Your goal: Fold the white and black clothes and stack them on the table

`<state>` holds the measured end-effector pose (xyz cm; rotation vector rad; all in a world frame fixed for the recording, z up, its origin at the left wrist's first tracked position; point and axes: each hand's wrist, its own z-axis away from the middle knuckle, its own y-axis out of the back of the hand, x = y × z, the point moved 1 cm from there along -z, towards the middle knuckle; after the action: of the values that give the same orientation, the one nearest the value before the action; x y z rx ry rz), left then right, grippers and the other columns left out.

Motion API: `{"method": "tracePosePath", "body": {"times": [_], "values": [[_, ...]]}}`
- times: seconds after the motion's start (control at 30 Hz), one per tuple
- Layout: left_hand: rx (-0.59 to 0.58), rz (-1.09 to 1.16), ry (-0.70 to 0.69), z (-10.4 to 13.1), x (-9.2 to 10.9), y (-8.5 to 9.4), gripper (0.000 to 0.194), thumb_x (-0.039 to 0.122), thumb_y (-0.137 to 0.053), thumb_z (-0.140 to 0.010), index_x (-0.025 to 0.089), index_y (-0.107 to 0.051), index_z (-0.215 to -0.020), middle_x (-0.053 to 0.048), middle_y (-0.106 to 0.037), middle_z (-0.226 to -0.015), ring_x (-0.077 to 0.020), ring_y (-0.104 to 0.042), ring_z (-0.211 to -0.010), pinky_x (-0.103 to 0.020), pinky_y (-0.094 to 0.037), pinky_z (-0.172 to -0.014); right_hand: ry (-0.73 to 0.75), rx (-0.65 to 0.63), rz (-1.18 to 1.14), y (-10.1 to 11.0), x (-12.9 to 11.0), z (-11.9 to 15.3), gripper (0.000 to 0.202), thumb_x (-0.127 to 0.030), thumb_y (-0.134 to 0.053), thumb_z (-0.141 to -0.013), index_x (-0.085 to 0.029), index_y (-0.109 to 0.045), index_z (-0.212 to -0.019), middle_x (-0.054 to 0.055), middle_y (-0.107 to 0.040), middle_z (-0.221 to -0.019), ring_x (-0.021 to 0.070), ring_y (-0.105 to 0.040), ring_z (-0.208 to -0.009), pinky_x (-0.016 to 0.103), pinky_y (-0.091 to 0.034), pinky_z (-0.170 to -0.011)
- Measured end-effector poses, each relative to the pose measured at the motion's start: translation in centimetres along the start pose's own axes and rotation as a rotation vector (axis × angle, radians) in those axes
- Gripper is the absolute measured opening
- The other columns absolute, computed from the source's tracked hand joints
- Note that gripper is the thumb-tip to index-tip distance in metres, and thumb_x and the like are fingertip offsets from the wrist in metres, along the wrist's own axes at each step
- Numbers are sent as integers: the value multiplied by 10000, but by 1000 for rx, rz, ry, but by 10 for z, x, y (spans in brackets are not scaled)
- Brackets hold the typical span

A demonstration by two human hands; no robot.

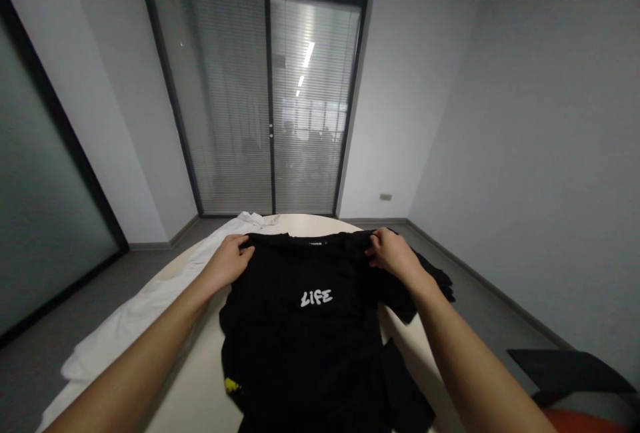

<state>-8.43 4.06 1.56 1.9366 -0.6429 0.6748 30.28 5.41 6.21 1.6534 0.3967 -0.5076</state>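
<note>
A black shirt (310,346) with white "LIFE" lettering is spread over a round cream table (200,380), its collar toward the far edge. At its upper left shoulder, my left hand (233,260) pinches the cloth between thumb and fingers. My right hand (393,252) grips the cloth at the upper right shoulder. Dark fabric extends beyond that hand to the right and hangs near the table's edge. A yellow mark shows at the shirt's lower left side. The shirt's lower end is cut off by the frame.
White cloth (135,320) lies along the table's left side, beneath my left forearm. A black and red chair (575,373) stands at the lower right. Beyond the table are glass panels with blinds (225,106) and pale walls.
</note>
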Motion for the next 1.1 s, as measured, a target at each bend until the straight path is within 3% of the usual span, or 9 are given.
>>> {"method": "tracePosePath", "body": {"times": [0.2, 0.3, 0.4, 0.57, 0.67, 0.8, 0.93, 1.0, 1.1], "values": [[41, -87, -51, -36, 2, -9, 506, 323, -647, -743, 98, -648, -1196, -155, -610, -1280, -320, -555, -1252, -404, -400, -1117, -9, 62, -115, -1, -8, -42, 235, -264, -438, -999, -138, -579, -1138, 114, -749, -984, 132, -703, -603, 234, -529, -639], [93, -121, -75, -43, 0, -17, 615, 302, -637, -780, 85, -539, -1347, -187, -432, -1449, -322, -461, -1355, -397, -342, -1168, 101, 181, -80, -7, -15, -58, 289, -269, -432, -998, -136, -573, -1213, 145, -726, -1084, 198, -731, -860, 306, -538, -832], [104, -158, -118, -48, -3, -25, 706, 287, -617, -815, 114, -403, -1465, -180, -281, -1546, -326, -409, -1402, -397, -342, -1174, 265, 257, -74, -22, -20, -70, 420, -247, -430, -986, -116, -467, -1383, 182, -641, -1285, 242, -624, -1187, 358, -452, -1036], [-68, -351, -79, -44, -19, -49, 859, 297, -676, -800, 56, -274, -1520, -245, 19, -1633, -428, -144, -1492, -463, -263, -1200, 471, 30, -89, -73, -7, -80, 874, -200, -516, -906, -106, 27, -1583, 203, -163, -1630, 256, -176, -1510, 413, -205, -1216], [-154, -399, -64, -28, -29, -64, 865, 271, -723, -759, 92, -328, -1507, -242, -27, -1637, -447, -138, -1487, -491, -263, -1189, 441, -133, -44, -99, 8, -76, 975, -177, -552, -865, -134, 112, -1577, 214, -99, -1639, 293, -104, -1519, 475, -164, -1218], [-160, -499, -105, 2, -24, -72, 587, 265, -631, -839, 112, -503, -1391, -226, -230, -1591, -378, -308, -1448, -453, -334, -1148, 391, -211, 78, -109, 16, -60, 860, -171, -554, -874, -105, -72, -1584, 220, -256, -1597, 285, -209, -1499, 442, -230, -1201], [-128, -640, -56, 36, -3, -65, 439, 355, -550, -884, 125, -607, -1253, -222, -470, -1368, -381, -523, -1231, -482, -466, -977, 334, -100, 234, -94, 9, -33, 504, -251, -526, -930, -87, -459, -1401, 213, -530, -1398, 284, -519, -1300, 398, -414, -1067], [-166, -699, -30, 51, 6, -58, 422, 403, -539, -882, 138, -620, -1201, -206, -526, -1254, -374, -580, -1122, -465, -509, -867, 187, -28, 308, -83, 8, -19, 373, -272, -469, -955, -95, -561, -1271, 217, -625, -1251, 294, -631, -1144, 407, -489, -944], [-207, -752, 58, 66, 9, -43, 403, 421, -475, -913, 136, -609, -1164, -193, -582, -1108, -353, -648, -965, -438, -522, -754, -44, -100, 419, -69, 16, -1, 300, -261, -485, -933, -93, -659, -1112, 248, -680, -1125, 339, -686, -1040, 426, -520, -838]]}}
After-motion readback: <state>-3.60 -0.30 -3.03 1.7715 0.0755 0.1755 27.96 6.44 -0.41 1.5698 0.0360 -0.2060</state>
